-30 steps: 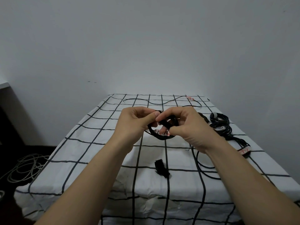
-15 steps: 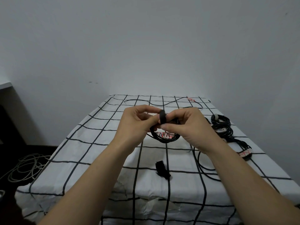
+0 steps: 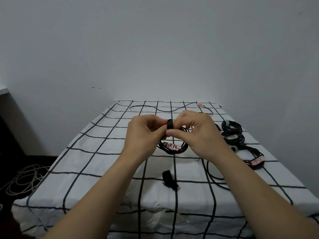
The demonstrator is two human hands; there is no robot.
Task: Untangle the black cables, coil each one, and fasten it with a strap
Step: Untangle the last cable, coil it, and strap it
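Above table (image 3: 103, 152): strap (image 3: 169, 124) newly wrapped over coil (image 3: 172, 150); left hand (image 3: 143, 133), right hand (image 3: 196, 133) both pinching strap; fastening probably near closed.

Two hands, left hand (image 3: 143, 133) and right hand (image 3: 198, 133), hold one coiled black cable (image 3: 172, 151) wrapped by one strap (image 3: 169, 124). On the desk (image 3: 86, 169): one spare strap (image 3: 170, 181) near its front, one thin cable (image 3: 162, 110) along its far edge, one loose cable (image 3: 209, 173), and three red-and-white labels (image 3: 201, 104). The coiled bundles (image 3: 232, 133) at its right edge overlap and cannot be counted.
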